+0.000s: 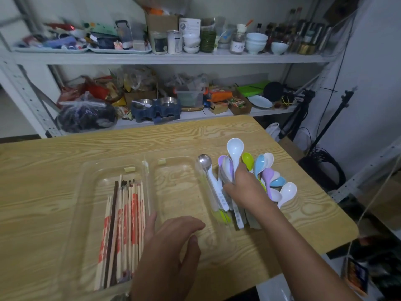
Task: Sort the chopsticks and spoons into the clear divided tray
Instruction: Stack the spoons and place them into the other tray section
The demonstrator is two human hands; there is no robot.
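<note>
A clear divided tray (152, 170) lies on the wooden table. Its left compartment holds several chopsticks (123, 224), most in red-and-white paper sleeves, one dark brown. The right compartment shows only bare tray floor. My left hand (169, 253) rests on the tray's near edge by the divider, fingers spread, holding nothing. My right hand (245, 190) grips a bunch of several spoons (235, 153) just right of the tray: white, purple, green, light blue plastic ones, and a metal spoon (204, 161) at the left. The handles hang down past my palm.
A metal shelf rack (165, 58) stands behind the table, crowded with bowls, jars, boxes and bags. The table's right edge (338, 211) is close to the spoons. A tripod and cables stand at the right by the wall.
</note>
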